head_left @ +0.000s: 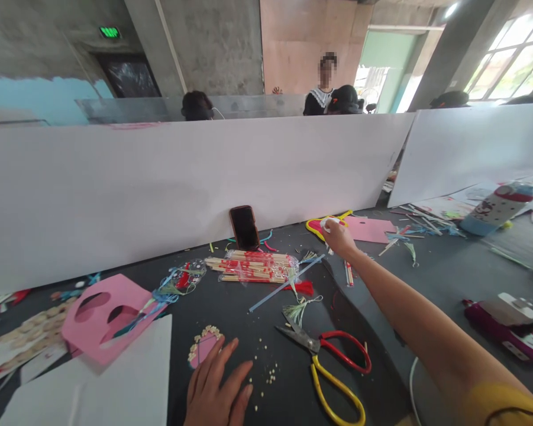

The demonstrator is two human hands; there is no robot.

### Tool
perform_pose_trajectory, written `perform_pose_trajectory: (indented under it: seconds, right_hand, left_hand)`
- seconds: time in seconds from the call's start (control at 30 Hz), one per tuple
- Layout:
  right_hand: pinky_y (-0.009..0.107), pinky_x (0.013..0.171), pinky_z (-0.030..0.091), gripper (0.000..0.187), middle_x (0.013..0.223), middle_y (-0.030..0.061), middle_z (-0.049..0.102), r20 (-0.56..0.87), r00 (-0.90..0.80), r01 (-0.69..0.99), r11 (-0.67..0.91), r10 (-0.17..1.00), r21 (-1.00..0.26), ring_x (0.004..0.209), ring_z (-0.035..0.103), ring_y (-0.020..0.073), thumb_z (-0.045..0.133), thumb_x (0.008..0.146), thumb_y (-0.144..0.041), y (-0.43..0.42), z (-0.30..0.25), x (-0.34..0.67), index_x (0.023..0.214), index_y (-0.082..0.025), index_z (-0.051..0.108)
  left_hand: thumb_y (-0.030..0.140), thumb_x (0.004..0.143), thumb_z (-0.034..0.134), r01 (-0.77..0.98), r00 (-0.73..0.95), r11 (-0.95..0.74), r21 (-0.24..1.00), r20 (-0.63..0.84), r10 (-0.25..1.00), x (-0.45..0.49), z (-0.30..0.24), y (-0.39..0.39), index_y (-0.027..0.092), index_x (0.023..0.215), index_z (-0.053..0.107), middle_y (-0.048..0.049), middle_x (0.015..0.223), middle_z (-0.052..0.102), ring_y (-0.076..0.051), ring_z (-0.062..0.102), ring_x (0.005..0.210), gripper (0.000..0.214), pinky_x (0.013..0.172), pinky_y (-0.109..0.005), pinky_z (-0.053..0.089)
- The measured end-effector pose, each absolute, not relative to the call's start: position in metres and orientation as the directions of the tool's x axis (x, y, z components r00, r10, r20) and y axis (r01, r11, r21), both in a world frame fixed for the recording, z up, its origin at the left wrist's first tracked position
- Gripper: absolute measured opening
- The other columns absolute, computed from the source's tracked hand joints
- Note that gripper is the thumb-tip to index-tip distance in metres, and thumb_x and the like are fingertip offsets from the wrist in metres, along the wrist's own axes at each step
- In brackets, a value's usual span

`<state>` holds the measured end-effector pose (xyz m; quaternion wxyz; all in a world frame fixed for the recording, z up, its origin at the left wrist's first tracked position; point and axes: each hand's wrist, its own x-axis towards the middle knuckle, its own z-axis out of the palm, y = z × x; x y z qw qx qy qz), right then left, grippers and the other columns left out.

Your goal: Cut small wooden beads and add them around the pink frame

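A long white board (pixel 160 189) stands across the middle of the frame, walling off a dark table (pixel 257 319) strewn with craft scraps. At lower left lies a pink card (pixel 102 337) with two rounded holes cut out of it.

The right hand (pixel 337 236) is stretched far forward to the centre right, fingers closed around a small white object (pixel 327 223). It sits just over a pink shape with a yellow rim (pixel 313 226).

A packet of sticks (pixel 252 266) lies mid-table. Red and yellow scissors (pixel 332 370) lie at lower centre. A phone (pixel 244 228) leans against the board.

The left hand (pixel 215 387) rests flat at the bottom edge, fingers loosely apart and holding nothing. Just above it lies a small pink piece (pixel 204 346), pale beads lining part of its rim. Loose beads (pixel 266 376) are scattered beside it.

The beading looks partly done, with the rest of the rim apparently bare.
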<state>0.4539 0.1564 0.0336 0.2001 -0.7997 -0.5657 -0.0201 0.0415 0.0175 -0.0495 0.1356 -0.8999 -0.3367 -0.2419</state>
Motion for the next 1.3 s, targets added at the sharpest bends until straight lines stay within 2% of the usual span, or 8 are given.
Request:
perform_pose_trajectory:
  seconds: [0.33, 0.43, 0.57, 0.77, 0.97, 1.17, 1.23, 1.3]
  right_hand:
    - [0.037, 0.084, 0.047, 0.021, 0.107, 0.007, 0.061, 0.374, 0.226, 0.934, -0.092, 0.899, -0.344, 0.097, 0.058, 0.0189, 0.05, 0.091, -0.029, 0.11, 0.05, 0.472, 0.104, -0.017, 0.062]
    - [0.036, 0.091, 0.042, 0.024, 0.112, 0.0104, 0.06, 0.405, 0.224, 0.941, -0.09, 0.886, -0.325, 0.106, 0.055, 0.0224, 0.046, 0.088, -0.025, 0.077, 0.062, 0.48, 0.098, -0.018, 0.067]
    - [0.035, 0.084, 0.044, 0.026, 0.103, 0.0078, 0.067, 0.344, 0.223, 0.944, -0.114, 0.912, -0.309, 0.095, 0.061, 0.0237, 0.046, 0.086, -0.032, 0.018, 0.068, 0.481, 0.097, -0.022, 0.068]
    - [0.03, 0.077, 0.047, 0.026, 0.102, 0.0048, 0.068, 0.229, 0.156, 0.947, -0.08, 0.961, -0.311, 0.088, 0.064, 0.0201, 0.044, 0.088, -0.035, -0.06, 0.057, 0.453, 0.099, -0.027, 0.066]
    - [0.032, 0.085, 0.044, 0.028, 0.109, 0.0077, 0.064, 0.269, 0.145, 0.944, -0.052, 0.952, -0.326, 0.097, 0.06, 0.0215, 0.042, 0.089, -0.032, -0.03, 0.058, 0.432, 0.107, -0.024, 0.062]
    - [0.034, 0.081, 0.045, 0.066, 0.131, 0.016, 0.05, 0.287, 0.04, 0.936, 0.065, 0.957, -0.347, 0.095, 0.06, 0.0237, 0.056, 0.08, -0.042, 0.025, 0.055, 0.415, 0.137, -0.016, 0.037]
    - [0.033, 0.081, 0.045, 0.055, 0.126, 0.0164, 0.053, 0.3, 0.039, 0.935, 0.071, 0.953, -0.348, 0.092, 0.06, 0.0228, 0.053, 0.083, -0.04, 0.02, 0.057, 0.407, 0.131, -0.015, 0.045]
    - [0.03, 0.077, 0.045, 0.035, 0.106, 0.0111, 0.064, 0.301, 0.048, 0.934, 0.064, 0.952, -0.352, 0.085, 0.061, 0.02, 0.046, 0.088, -0.038, 0.0, 0.059, 0.395, 0.115, -0.017, 0.056]
  left_hand:
    - [0.029, 0.084, 0.055, 0.722, 0.585, -0.685, 0.099, 0.442, 0.68, 0.054, -0.036, 0.011, 0.031, 0.109, 0.066, -0.0043, 0.134, 0.052, -0.029, 0.041, 0.128, 0.027, 0.093, -0.042, 0.043]
    - [0.027, 0.086, 0.053, 0.715, 0.586, -0.684, 0.141, 0.413, 0.697, 0.059, -0.033, 0.007, 0.031, 0.11, 0.065, -0.0042, 0.134, 0.052, -0.029, 0.041, 0.129, 0.027, 0.096, -0.043, 0.041]
    - [0.025, 0.086, 0.051, 0.704, 0.591, -0.685, 0.186, 0.382, 0.711, 0.063, -0.028, 0.0, 0.029, 0.11, 0.065, -0.0064, 0.134, 0.052, -0.029, 0.04, 0.13, 0.028, 0.099, -0.046, 0.039]
    - [0.028, 0.087, 0.05, 0.657, 0.65, -0.732, 0.181, 0.356, 0.671, 0.08, -0.021, -0.009, 0.027, 0.116, 0.062, -0.0083, 0.134, 0.052, -0.029, 0.04, 0.13, 0.031, 0.103, -0.047, 0.035]
    - [0.031, 0.086, 0.054, 0.573, 0.769, -0.807, 0.14, 0.248, 0.589, 0.115, -0.004, -0.027, 0.03, 0.131, 0.05, -0.0097, 0.145, 0.043, -0.031, 0.033, 0.135, 0.045, 0.106, -0.058, 0.023]
    - [0.044, 0.085, 0.055, 0.6, 0.761, -0.781, 0.176, 0.176, 0.624, 0.113, 0.002, -0.041, 0.032, 0.135, 0.044, -0.0111, 0.151, 0.031, -0.034, 0.027, 0.138, 0.052, 0.102, -0.068, 0.022]
    - [0.041, 0.086, 0.053, 0.603, 0.735, -0.757, 0.251, 0.195, 0.649, 0.096, 0.007, -0.036, 0.032, 0.133, 0.047, -0.011, 0.151, 0.031, -0.034, 0.028, 0.138, 0.048, 0.102, -0.065, 0.026]
    - [0.037, 0.09, 0.047, 0.611, 0.654, -0.691, 0.386, 0.245, 0.716, 0.077, 0.013, -0.029, 0.03, 0.128, 0.053, -0.0087, 0.149, 0.036, -0.028, 0.036, 0.135, 0.039, 0.103, -0.052, 0.036]
